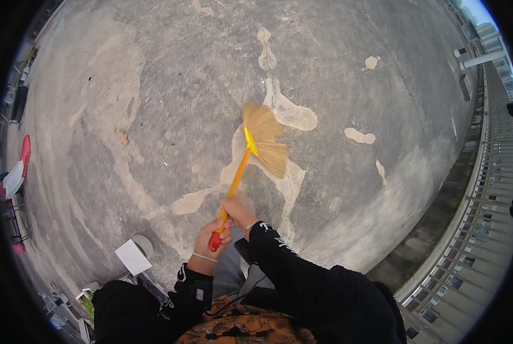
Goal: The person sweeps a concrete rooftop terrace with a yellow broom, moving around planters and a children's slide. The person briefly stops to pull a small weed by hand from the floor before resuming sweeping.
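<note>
A broom (237, 176) with an orange-yellow handle and a red end cap slants away from me over the concrete. Its straw bristles (266, 140) fan out from a yellow collar, pointing ahead and to the right, slightly blurred. Closest to me, my left hand (205, 242), with a beaded bracelet at the wrist, is closed round the handle just above the red cap. Farther up the handle, my right hand (240, 213) is wrapped round it too. Both forearms wear black sleeves. Whether the bristle tips touch the ground, I cannot tell.
Stained grey concrete (188, 123) spreads all round, with pale patches and a small brown scrap (123, 138). A white square board (132, 257) stands at lower left beside a round grey object. A red and white object (17, 172) is at the left edge. A low ledge (423, 235) and railing run along the right.
</note>
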Action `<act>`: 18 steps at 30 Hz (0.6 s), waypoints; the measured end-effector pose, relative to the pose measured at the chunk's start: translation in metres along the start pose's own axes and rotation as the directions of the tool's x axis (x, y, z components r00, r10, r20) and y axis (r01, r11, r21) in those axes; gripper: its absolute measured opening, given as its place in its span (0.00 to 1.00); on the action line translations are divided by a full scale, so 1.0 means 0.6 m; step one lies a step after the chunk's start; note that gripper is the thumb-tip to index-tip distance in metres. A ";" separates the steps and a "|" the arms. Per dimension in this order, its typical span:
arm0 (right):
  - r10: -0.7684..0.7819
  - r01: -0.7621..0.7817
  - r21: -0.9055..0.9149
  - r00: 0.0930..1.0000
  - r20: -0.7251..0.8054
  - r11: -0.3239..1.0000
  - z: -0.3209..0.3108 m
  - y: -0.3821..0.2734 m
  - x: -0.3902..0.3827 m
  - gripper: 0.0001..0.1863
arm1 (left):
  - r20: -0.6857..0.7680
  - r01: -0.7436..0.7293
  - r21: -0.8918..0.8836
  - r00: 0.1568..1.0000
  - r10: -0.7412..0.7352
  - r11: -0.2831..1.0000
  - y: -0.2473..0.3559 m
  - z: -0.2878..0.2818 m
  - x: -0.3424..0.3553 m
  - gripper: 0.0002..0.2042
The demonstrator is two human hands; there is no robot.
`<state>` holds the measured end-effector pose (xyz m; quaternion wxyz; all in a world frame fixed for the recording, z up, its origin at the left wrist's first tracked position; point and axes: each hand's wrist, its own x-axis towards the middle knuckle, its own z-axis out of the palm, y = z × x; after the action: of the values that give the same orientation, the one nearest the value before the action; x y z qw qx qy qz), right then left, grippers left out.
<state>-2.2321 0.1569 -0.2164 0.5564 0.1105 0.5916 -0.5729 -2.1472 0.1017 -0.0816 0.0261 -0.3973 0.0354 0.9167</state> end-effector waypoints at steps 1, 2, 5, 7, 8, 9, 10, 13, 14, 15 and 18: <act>0.020 -0.020 0.050 1.000 0.002 0.999 0.027 -0.040 0.007 0.09 | -0.011 -0.097 0.036 0.995 0.098 0.995 0.026 0.023 -0.003 0.11; 0.035 -0.036 0.099 0.999 0.010 0.994 0.054 -0.080 0.012 0.10 | -0.036 -0.135 0.109 0.990 0.139 0.985 0.045 0.048 -0.002 0.11; -0.021 0.013 0.086 0.996 0.088 0.996 0.081 -0.185 0.003 0.12 | -0.027 -0.233 0.291 0.968 0.251 0.928 0.070 0.122 0.007 0.13; -0.088 0.085 0.030 0.990 0.108 0.996 0.066 -0.239 -0.013 0.13 | 0.008 -0.200 0.298 0.978 0.207 0.933 0.070 0.164 0.011 0.14; -0.075 0.074 0.013 0.994 0.075 0.997 0.056 -0.262 -0.021 0.13 | 0.031 -0.191 0.305 0.981 0.191 0.933 0.072 0.181 0.014 0.15; -0.045 0.045 0.003 0.998 0.037 0.999 0.042 -0.286 -0.026 0.13 | 0.054 -0.154 0.320 0.988 0.144 0.935 0.076 0.198 0.024 0.15; -0.075 0.075 0.046 0.997 0.005 0.996 0.023 -0.307 -0.031 0.13 | 0.074 -0.115 0.335 0.993 0.095 0.935 0.082 0.215 0.037 0.16; -0.121 0.144 0.189 0.985 -0.125 0.971 -0.042 -0.371 -0.006 0.07 | 0.119 0.089 0.290 0.985 -0.128 0.953 0.124 0.260 0.112 0.16; -0.011 0.053 0.223 0.983 -0.184 0.973 -0.068 -0.394 0.014 0.06 | 0.133 0.173 0.262 0.968 -0.213 0.950 0.143 0.273 0.147 0.15; 0.060 -0.003 0.267 0.977 -0.205 0.964 -0.094 -0.421 0.041 0.06 | 0.186 0.208 0.165 0.953 -0.238 0.964 0.162 0.290 0.188 0.13; 0.290 -0.218 0.339 0.941 -0.176 0.915 -0.157 -0.506 0.159 0.06 | 0.102 0.347 0.118 0.928 -0.359 0.930 0.227 0.346 0.325 0.11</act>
<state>-2.5492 0.0869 -0.1489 0.5321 0.3374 0.5316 -0.5661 -2.4416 -0.0125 -0.0765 0.2121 -0.3385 0.0066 0.9167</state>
